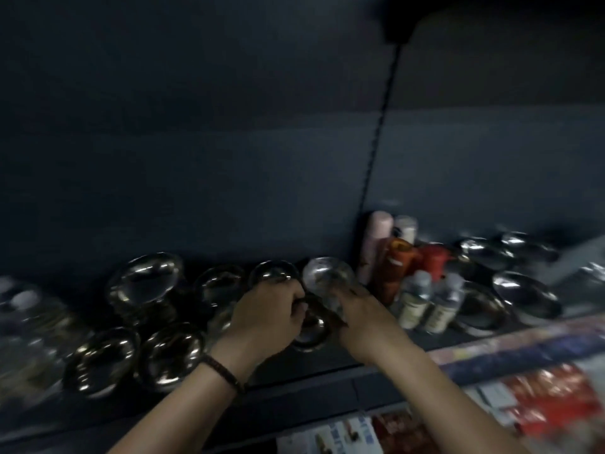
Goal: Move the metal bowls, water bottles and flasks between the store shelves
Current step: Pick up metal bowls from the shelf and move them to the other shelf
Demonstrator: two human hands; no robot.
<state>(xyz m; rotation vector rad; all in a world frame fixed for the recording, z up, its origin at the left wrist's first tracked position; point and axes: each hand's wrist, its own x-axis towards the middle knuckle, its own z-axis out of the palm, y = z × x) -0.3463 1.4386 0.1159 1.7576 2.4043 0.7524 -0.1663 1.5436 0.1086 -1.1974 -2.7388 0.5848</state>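
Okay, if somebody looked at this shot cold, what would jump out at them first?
The two hands meeting mid-frame: the right hand grips a tilted bowl, and the left hand curls beside it, blur hiding what it holds. Around them, shiny bowls stand out on the dark shelf at left, and orange and red flasks stand just right of the hands.

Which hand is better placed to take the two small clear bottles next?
Right, likely. The right hand sits just beside the clear bottles, though it holds a tilted metal bowl that needs setting down first. The left hand is farther, beyond that bowl.
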